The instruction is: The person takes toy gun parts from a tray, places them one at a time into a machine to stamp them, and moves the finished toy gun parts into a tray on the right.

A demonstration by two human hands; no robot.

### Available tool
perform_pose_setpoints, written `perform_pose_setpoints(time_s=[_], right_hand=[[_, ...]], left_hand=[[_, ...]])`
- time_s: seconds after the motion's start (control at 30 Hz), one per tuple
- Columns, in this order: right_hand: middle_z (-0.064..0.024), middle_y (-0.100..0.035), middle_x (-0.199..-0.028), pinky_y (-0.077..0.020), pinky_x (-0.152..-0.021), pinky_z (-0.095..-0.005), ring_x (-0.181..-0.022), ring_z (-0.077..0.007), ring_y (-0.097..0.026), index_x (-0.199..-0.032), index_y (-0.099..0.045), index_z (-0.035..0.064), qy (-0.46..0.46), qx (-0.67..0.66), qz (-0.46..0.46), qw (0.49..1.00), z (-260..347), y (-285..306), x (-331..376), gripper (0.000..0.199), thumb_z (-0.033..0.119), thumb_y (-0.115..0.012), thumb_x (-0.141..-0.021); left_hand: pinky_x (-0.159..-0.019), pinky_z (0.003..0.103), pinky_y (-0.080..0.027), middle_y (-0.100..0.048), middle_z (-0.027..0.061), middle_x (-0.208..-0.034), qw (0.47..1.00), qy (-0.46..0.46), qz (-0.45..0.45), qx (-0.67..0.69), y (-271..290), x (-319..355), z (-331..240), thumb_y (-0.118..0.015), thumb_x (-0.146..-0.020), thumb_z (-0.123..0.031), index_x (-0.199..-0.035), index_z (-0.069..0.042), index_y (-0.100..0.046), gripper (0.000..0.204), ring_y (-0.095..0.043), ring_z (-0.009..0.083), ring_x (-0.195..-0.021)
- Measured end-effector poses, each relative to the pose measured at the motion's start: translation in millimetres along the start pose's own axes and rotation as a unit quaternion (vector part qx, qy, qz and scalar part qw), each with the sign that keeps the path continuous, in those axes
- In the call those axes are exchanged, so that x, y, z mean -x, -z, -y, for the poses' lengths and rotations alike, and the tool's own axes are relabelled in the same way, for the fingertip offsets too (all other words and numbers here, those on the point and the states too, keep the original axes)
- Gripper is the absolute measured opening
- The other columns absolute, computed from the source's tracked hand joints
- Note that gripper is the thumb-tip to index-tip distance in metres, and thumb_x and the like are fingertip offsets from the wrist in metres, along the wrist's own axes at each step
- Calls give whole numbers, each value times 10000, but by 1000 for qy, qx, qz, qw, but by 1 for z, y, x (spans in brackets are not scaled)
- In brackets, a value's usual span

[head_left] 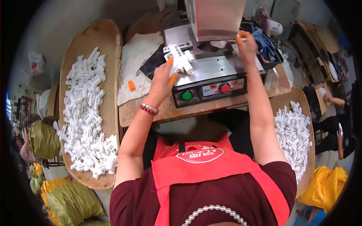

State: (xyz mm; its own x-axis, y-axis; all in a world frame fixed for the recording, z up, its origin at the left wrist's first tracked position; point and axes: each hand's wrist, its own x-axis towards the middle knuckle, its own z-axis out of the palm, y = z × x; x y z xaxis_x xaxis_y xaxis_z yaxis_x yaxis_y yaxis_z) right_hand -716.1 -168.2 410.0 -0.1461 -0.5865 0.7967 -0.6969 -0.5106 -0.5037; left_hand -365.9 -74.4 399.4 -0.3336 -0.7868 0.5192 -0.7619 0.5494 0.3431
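My left hand (162, 80), with orange finger covers on its fingertips, grips a white plastic piece (181, 60) with stubby projections, at the left front of the machine's metal bed. Whether it is one piece or a few together, I cannot tell. My right hand (247, 49), also in orange finger covers, is closed at the right of the machine's upper block (217, 19). Something small and pale shows at its fingers, too little to name. The tabletop machine (226, 64) has a steel bed, a green button (186, 95) and a red button (224, 88).
A long woven tray (110, 41) heaped with white plastic pieces (85, 113) stands at the left. Another woven tray (307, 171) of white pieces is at the right. An orange finger cover (131, 85) lies on a pale cloth (145, 45). Behind are a dark crate (277, 62) and a fan (266, 20).
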Motion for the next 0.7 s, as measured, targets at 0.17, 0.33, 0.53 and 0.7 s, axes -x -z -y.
perform_pose_setpoints(time_s=[0.17,0.33,0.53,0.7], right_hand=[[-122,-533,-1219,-337,-1017,-347,-1129,-239,-500,-1200,-527,-7,0,135,-182,974,60,174,30,421,2,-625,-790],[-129,-515,-1288,-275,-1072,-361,-1240,-250,-437,-1231,-519,4,-119,228,-150,955,31,233,123,390,0,-590,-848],[-146,-478,-1334,-285,-1062,-343,-1263,-249,-418,-1322,-448,11,-223,71,1,972,-8,160,144,493,100,-611,-866],[-140,-449,-1366,-296,-1052,-321,-1264,-221,-405,-1382,-382,12,-311,-88,177,930,-17,118,126,635,192,-668,-845]], left_hand=[[-881,393,-446,-529,176,-1187,994,4,-101,-35,-7,-41,-43,-638,-843,-184,-1307,-45,-458,517,-531,353,-1041],[-754,404,-470,-612,120,-1076,993,-5,-48,-111,-69,-117,-51,-610,-840,-212,-1052,-109,-644,238,-572,296,-913],[-878,465,-373,-615,114,-1043,991,27,21,-126,-79,-125,-61,-600,-844,-289,-1040,-121,-646,263,-499,318,-1060],[-928,499,-359,-422,137,-1363,993,-74,47,-77,-2,7,-42,-665,-799,-368,-1321,-174,-457,595,-385,370,-1248]])
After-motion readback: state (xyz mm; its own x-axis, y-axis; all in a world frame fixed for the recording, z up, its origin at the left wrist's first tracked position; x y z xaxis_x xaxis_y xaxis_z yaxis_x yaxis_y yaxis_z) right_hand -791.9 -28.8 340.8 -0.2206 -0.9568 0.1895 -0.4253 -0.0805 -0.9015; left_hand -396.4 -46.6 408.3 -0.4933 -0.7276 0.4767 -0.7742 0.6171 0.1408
